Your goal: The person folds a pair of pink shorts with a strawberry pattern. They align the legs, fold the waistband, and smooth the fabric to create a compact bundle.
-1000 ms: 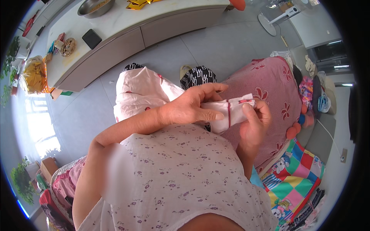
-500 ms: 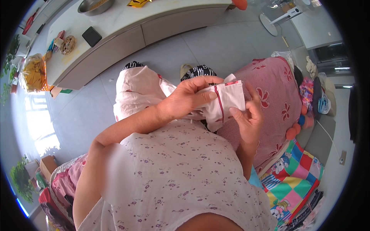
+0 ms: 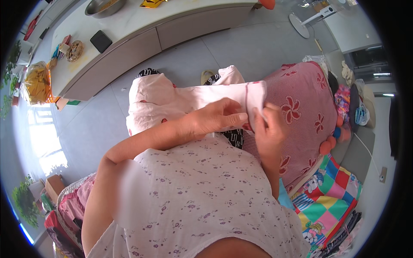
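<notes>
A pale pink garment with red prints [image 3: 150, 96] lies across my lap. One tube-shaped part, a sleeve or trouser leg, stretches right to a cuff [image 3: 255, 92] with a dark red trim line. My right hand [image 3: 272, 124] pinches the near corner of this cuff between thumb and bent fingers. Over the near side of the fabric, just left of the trim, is my left hand [image 3: 215, 117]. Its thumb points right, apart from the loosely bent fingers, and no cloth shows between them.
A red-and-white patterned cover [image 3: 301, 99] spreads to my right, beside a colourful checked cloth [image 3: 331, 193]. Ahead stands a long low cabinet [image 3: 133, 45] bearing a phone [image 3: 101, 41] and a metal bowl [image 3: 103, 7]. A white fan [image 3: 301, 26] stands far right.
The cuff end, bunched up between both hands before, is now laid out flatter toward the right. My left hand has let go and moved nearer; the right has shifted to the cuff's near corner.
</notes>
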Demonstrator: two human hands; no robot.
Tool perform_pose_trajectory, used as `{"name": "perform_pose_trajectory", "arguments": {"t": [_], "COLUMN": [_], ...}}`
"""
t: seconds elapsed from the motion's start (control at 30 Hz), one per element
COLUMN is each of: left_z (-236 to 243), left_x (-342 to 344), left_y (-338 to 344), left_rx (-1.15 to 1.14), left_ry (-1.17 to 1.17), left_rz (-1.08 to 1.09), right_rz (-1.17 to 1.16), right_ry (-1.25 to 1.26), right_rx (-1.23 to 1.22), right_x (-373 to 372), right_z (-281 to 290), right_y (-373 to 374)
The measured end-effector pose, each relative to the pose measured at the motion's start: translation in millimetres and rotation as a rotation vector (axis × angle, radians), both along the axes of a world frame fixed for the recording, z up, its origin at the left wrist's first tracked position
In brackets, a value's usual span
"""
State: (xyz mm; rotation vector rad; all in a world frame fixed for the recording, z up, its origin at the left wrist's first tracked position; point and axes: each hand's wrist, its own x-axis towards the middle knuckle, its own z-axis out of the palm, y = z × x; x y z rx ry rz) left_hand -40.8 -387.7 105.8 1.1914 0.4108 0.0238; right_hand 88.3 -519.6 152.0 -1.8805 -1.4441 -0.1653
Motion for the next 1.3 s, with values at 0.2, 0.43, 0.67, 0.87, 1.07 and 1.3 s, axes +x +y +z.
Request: {"name": "perform_pose_trajectory", "arguments": {"t": [0.2, 0.43, 0.67, 0.87, 1.07, 1.3], "left_z": [4.2, 6.2, 0.7, 1.1, 3.5, -10.7], "left_x": [0.1, -0.9, 1.8, 1.4, 4.2, 3.2], "left_y": [1.6, 10.5, 8.6, 9.1, 21.4, 12.4], "left_rx": [-0.797, -0.984, -1.059, -1.081, -1.192, -1.126], "left_ry": [-0.149, -0.324, -0.325, -0.338, -0.41, -0.294], "left_rz": [0.133, 0.254, 0.206, 0.192, 0.381, 0.242], "right_rz": [0.442, 0.026, -0.091, 0.268, 0.119, 0.069], "right_ry": [0.266, 0.585, 0.681, 0.62, 0.944, 0.988], "right_rx": [-0.191, -0.203, -0.04, -0.172, -0.315, -0.111], "right_x": [-28.1, -7.9, 4.6, 27.7, 28.2, 11.1], "right_z": [7.6, -15.6, -26.5, -38.8, -45.0, -22.4], "right_y": [6.2, -19.1, -21.6, -30.7, -38.3, -19.6]}}
